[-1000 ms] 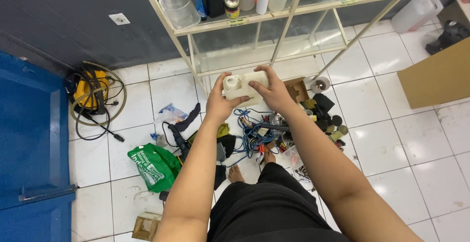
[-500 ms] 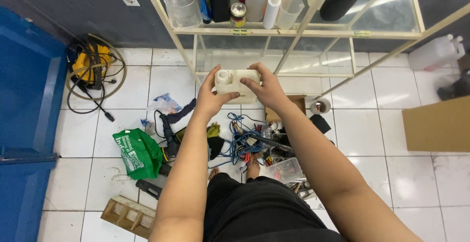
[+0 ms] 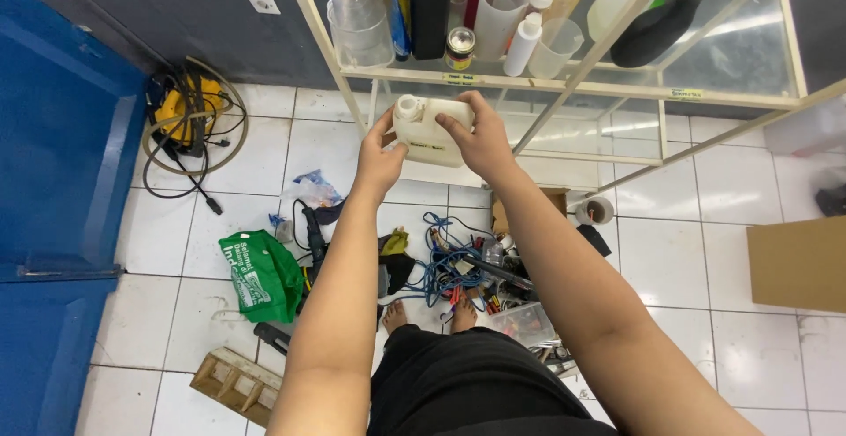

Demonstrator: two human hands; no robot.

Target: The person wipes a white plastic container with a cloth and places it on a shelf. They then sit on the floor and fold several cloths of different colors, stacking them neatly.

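Both hands, left (image 3: 381, 158) and right (image 3: 478, 141), grasped a white jug (image 3: 429, 127) before the shelf (image 3: 564, 83).

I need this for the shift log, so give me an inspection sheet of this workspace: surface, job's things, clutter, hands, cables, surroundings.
Surface: white tiled floor, scuffed.
Job's things: white plastic jug with round cap, held up before the cream metal-framed glass shelf.
Clutter: green printed bag, small wooden crate, tape roll.
Hands: left hand and right hand both grip the jug.
Cables: blue cord tangle; black coil on yellow machine.
Surroundings: blue door, cardboard box.
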